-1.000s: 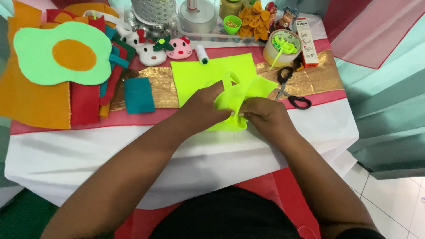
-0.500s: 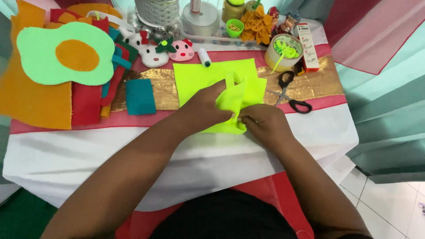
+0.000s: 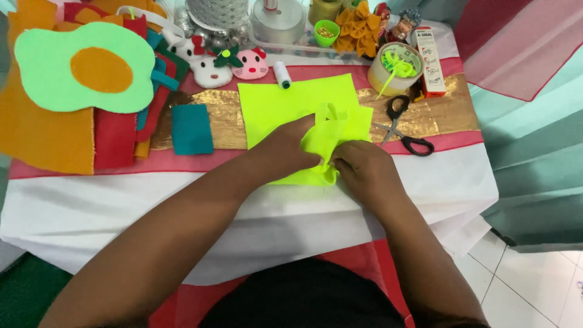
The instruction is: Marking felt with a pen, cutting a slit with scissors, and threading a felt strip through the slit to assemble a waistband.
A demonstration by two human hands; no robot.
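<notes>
Pinching a small folded piece of neon yellow felt between them, both hands meet over the large neon yellow felt sheet, which lies flat on the gold ribbon strip running across the table. The left hand is closed, fingertips pressed on the left side of the folded piece; the right hand is curled shut on its lower right edge. Gripping from both sides probably keeps the pleats from springing open, and working on top of the sheet gives a flat bed to press against.

The folded piece sits on the sheet's near right part, gathered into upright ridges. Its long axis runs roughly away from the person, tilted slightly right, with loose ends pointing toward the far side of the sheet and the bunched end near the sheet's front edge.

Just right of the sheet lie black-handled scissors, handles toward the person, within easy reach of the right hand. Beyond the sheet's far right corner stands a roll of tape holding neon scraps. A teal felt rectangle lies left of the sheet, and farther left a pale green and orange egg-shaped felt piece tops a pile of felt.
</notes>
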